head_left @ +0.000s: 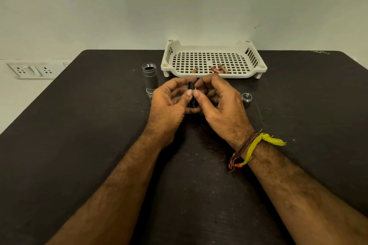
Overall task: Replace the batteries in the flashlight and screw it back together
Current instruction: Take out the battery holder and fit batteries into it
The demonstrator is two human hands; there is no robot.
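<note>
My left hand (169, 103) and my right hand (219, 103) meet over the middle of the table, both closed around a small black battery holder (191, 87) held upright between the fingertips. Most of the holder is hidden by my fingers. The silver flashlight body (150, 77) stands on the table just left of my left hand, its threaded open end up. The silver tail cap (247, 97) with its spring lies to the right of my right hand. Three batteries (217, 70) lie in the white tray.
A white perforated plastic tray (213, 74) sits at the far edge of the dark table (79, 125), against the wall. A wall socket strip (33, 70) is off the table's left side.
</note>
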